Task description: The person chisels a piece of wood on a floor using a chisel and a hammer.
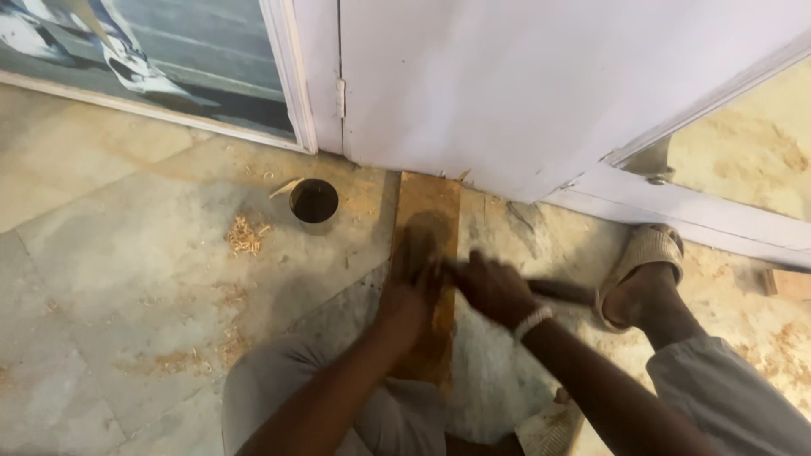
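A white door (524, 84) spans twelve o'clock; a wooden plank (429, 253) runs beneath it toward six. The left hand (414, 283) presses flat on the plank, fingers spread. The right hand (494, 287) is clamped on a dark tool handle (557, 291); a slip could strike the left hand.

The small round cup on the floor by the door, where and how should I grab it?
Grip the cup by its rim and wall, coming from above. It stands upright with its dark mouth facing up, and bare floor shows around it, with only a thin sliver at its upper left, so fingers can close around the round wall from any side. The left hand on the plank is nearest.
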